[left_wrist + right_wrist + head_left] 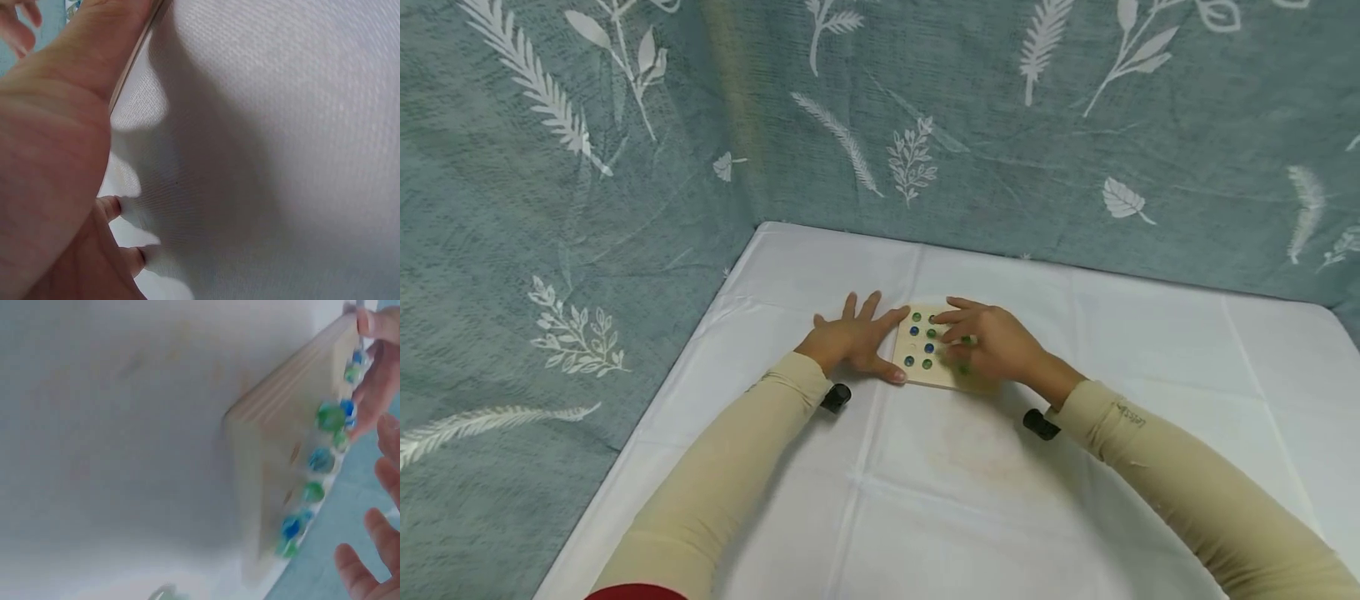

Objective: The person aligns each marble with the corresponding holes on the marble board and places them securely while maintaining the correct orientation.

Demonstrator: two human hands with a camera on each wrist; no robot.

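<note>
A pale wooden board (951,382) with shallow holes lies on the white cloth. Blue and green glass marbles sit in several holes, among them a blue marble (928,348) and a green marble (330,417). My left hand (857,337) is spread at the board's left side, thumb at the near corner and index fingertip at the far one; its other fingers point away over the cloth. Above the board's right part hovers my right hand (996,342), slightly blurred, hiding some holes. In the right wrist view its fingers (389,540) are apart with nothing seen between them.
White cloth (940,517) with fold creases covers the table. Teal leaf-patterned curtains (955,167) hang behind and on the left. At the lower edge of the right wrist view, a small glassy thing (165,592) is partly cut off. Black wrist cameras (1041,424) jut from under both sleeves.
</note>
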